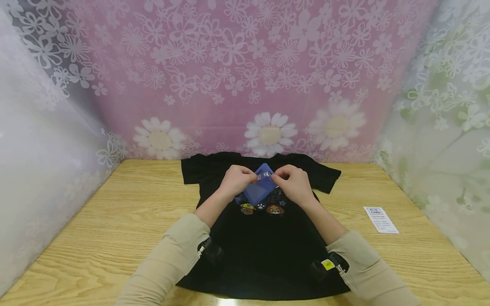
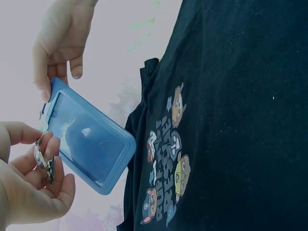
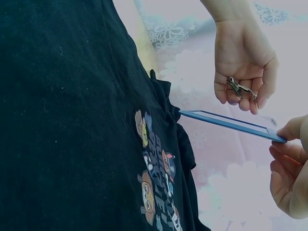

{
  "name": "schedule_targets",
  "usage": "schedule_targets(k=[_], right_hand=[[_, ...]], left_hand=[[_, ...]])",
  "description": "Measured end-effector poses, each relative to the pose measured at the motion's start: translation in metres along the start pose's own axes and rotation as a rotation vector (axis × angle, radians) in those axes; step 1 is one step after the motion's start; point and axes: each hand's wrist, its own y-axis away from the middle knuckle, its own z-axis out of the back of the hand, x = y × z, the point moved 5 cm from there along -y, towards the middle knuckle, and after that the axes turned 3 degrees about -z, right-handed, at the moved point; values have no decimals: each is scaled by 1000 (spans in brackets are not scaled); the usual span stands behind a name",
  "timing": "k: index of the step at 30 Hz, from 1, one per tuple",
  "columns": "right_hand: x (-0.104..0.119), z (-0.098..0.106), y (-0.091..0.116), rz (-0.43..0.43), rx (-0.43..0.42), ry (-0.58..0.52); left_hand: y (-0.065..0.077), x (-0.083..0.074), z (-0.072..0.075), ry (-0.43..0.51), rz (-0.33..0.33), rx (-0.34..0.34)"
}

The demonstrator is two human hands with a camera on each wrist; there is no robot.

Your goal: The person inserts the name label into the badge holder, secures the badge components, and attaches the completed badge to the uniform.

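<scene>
A blue badge holder [image 1: 257, 193] with a clear window is held up above a black T-shirt [image 1: 264, 250]. My right hand [image 1: 294, 183] pinches one corner of the holder between thumb and fingers, as the right wrist view shows with the holder [image 3: 231, 126] nearly edge-on. In my left hand [image 1: 235, 180] is a small metal badge clip [image 2: 48, 166], lying across the curled fingers and pinched at the strap end by the thumb. The clip sits close beside the holder's slotted end; whether they are joined cannot be told.
The T-shirt lies spread on a wooden table [image 1: 145, 212], its cartoon print [image 2: 166, 159] below the hands. A white printed card [image 1: 381, 220] lies at the right. A pink floral curtain [image 1: 214, 85] stands behind, with pale curtains at both sides.
</scene>
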Motion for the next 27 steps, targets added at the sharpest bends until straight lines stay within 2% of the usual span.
schedule_targets(k=[12, 27], right_hand=[[-7, 4, 2, -24, -1, 10], [-14, 12, 4, -46, 15, 25]], left_hand=[[1, 2, 0, -21, -6, 14], [4, 7, -5, -17, -17, 106]])
